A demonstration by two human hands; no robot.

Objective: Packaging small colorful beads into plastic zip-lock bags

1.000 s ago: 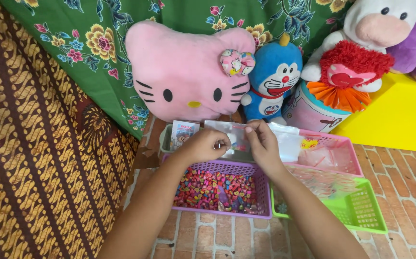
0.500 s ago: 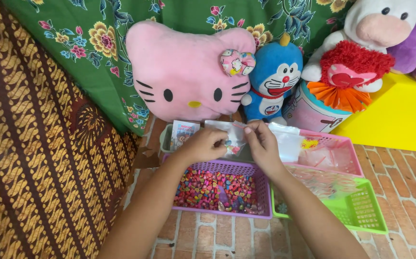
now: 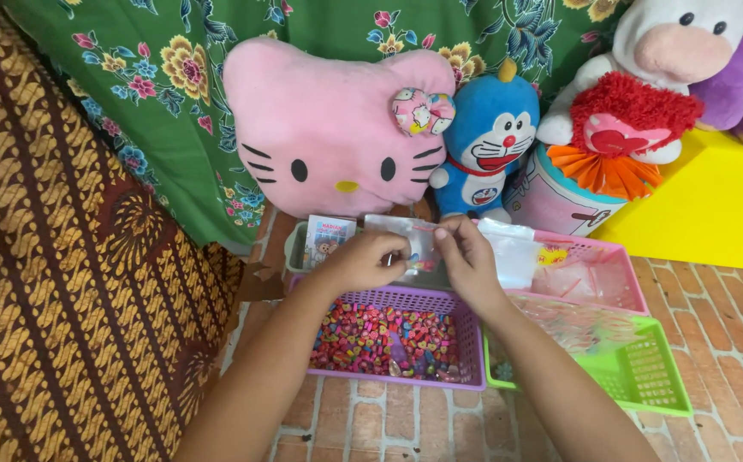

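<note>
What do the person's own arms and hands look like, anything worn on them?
Both forearms are bare, with no sleeves in view. The left hand and right hand wear no gloves, and no rings, watch or bracelets can be seen. Fingernails look short and unpainted.

At the centre of the frame, the left hand and the right hand pinch a small clear plastic bag between them, above a purple basket of colourful beads (mostly pink and red). A pink basket and a green basket sit to the right on the brick floor. A pink cat pillow leans behind.
</note>
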